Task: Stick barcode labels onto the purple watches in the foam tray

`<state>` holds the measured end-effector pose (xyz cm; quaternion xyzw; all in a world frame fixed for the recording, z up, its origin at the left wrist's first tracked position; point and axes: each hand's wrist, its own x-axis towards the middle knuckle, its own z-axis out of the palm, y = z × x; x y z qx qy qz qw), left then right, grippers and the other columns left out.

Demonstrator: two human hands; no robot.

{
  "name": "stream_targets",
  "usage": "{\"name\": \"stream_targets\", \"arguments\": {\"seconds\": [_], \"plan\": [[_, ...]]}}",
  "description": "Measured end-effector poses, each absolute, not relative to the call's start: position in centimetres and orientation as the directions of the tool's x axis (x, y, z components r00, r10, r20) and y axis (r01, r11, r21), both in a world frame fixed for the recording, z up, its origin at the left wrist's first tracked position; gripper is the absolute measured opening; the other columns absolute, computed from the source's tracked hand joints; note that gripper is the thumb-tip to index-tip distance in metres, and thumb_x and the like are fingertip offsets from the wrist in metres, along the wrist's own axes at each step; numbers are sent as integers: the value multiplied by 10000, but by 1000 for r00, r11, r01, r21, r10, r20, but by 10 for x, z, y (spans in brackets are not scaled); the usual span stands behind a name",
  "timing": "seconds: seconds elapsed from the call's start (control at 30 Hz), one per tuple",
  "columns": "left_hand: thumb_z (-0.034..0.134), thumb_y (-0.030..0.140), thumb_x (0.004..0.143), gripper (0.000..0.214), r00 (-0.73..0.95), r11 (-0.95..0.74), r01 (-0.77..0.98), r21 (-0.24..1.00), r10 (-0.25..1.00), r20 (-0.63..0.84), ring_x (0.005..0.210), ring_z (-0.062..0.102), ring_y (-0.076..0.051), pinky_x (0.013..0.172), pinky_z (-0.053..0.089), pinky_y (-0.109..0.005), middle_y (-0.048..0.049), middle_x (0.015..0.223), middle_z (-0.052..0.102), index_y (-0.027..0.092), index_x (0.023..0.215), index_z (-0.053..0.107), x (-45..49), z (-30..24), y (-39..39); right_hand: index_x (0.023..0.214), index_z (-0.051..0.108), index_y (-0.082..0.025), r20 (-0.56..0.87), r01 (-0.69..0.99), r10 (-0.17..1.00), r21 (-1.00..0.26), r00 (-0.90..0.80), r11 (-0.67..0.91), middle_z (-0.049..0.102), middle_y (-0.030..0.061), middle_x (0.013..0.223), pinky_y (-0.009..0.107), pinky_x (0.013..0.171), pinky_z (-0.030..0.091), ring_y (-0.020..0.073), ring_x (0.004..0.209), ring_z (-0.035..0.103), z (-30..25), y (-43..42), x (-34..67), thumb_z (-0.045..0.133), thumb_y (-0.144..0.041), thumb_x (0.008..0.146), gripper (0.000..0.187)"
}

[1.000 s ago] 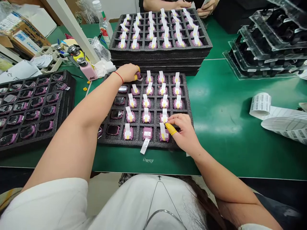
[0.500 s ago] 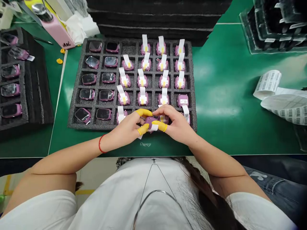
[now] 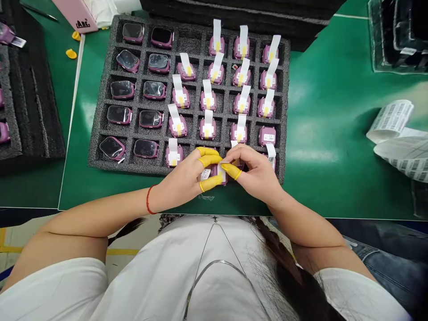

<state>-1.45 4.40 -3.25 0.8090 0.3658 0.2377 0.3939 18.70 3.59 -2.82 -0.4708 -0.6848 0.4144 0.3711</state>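
Observation:
Over the front edge of the foam tray point(image 3: 96, 154), my left hand point(image 3: 185, 176) is closed on a small purple smartwatch body point(image 3: 215, 170), partly hidden by the fingers. Yellow finger cots cover several of my fingertips. My right hand point(image 3: 257, 174) pinches a white paper strip point(image 3: 221, 172) lying over the watch body, thumb and forefinger together. A white printed label point(image 3: 205, 174) shows beside the left fingers. In the tray's right columns, purple watch bodies point(image 3: 207, 129) lie back up, most with white strips taped on. The left columns hold watches with dark screens up point(image 3: 146, 149).
A roll of printed labels point(image 3: 389, 120) lies at right on the green table point(image 3: 321, 165). Stacked black foam trays point(image 3: 240, 18) stand behind, clear plastic trays point(image 3: 397, 53) at far right. More foam trays point(image 3: 40, 102), a pink box point(image 3: 75, 13) and loose yellow finger cots point(image 3: 71, 54) are at left.
The view has shifted closer over the tray. The watch body has turned between my hands, and the white strip now lies across it under my right fingertips.

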Motion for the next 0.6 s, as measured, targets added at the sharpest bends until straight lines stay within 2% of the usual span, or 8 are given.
{"name": "stream_targets", "arguments": {"seconds": [0.07,0.17,0.33,0.47,0.6], "plan": [[640,274,889,270,614,-433,414,801,782,106,1072,602,-191,860,555,-324,-89,1204,590,214,1147,592,-14,-34,44,800,631,-215,177,327,937,-904,-302,276,632,17,809,297,641,470,142,738,567,-29,37,188,628,-143,833,79],[629,214,882,128,597,-414,417,809,796,100,1007,624,-174,842,559,-317,-86,1166,602,203,1007,653,-14,-36,45,816,646,-232,265,322,871,-853,-413,412,636,20,843,307,678,493,146,776,599,-25,39,192,646,-186,854,60],[604,210,890,79,573,-393,388,833,811,116,983,634,-162,817,560,-299,-79,1136,615,203,929,673,-15,-39,47,915,671,-243,237,358,696,-720,-678,594,665,52,1000,365,822,483,180,928,612,-17,42,202,637,-279,886,57],[586,185,896,118,592,-418,381,825,795,129,1048,627,-162,873,545,-298,-74,1150,619,209,958,683,-16,-39,47,951,622,-223,236,369,721,-732,-651,573,677,50,967,345,806,487,176,913,616,-20,42,202,587,-229,916,50],[583,191,892,120,621,-405,393,825,779,86,1009,638,-152,865,546,-295,-60,1183,614,224,933,691,-17,-37,48,979,585,-231,221,433,761,-712,-609,553,694,35,922,342,759,477,181,857,615,-25,40,198,560,-207,923,66]]}}
